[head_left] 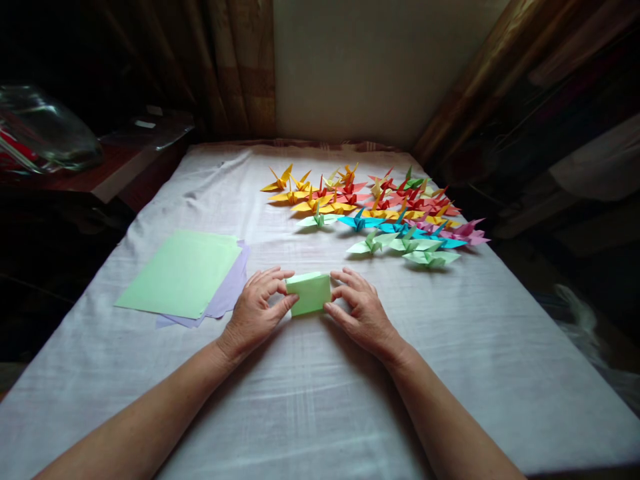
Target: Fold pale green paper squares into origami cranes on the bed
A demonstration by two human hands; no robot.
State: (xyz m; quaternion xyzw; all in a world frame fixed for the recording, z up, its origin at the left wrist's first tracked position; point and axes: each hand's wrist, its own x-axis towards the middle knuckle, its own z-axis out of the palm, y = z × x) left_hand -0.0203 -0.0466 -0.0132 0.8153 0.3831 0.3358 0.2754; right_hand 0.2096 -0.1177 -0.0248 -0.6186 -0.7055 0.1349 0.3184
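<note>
A small folded piece of light green paper (310, 292) lies on the white cloth (310, 400) in front of me. My left hand (255, 308) pinches its left edge between thumb and fingers. My right hand (361, 310) presses against its right edge with fingers and thumb. Both forearms reach in from the bottom of the view.
A stack of flat sheets, green (183, 272) on top of pale purple (231, 288), lies to the left. Several folded paper cranes (380, 210) in yellow, red, blue, green and pink stand in rows at the back right. A dark shelf (125, 167) borders the left side.
</note>
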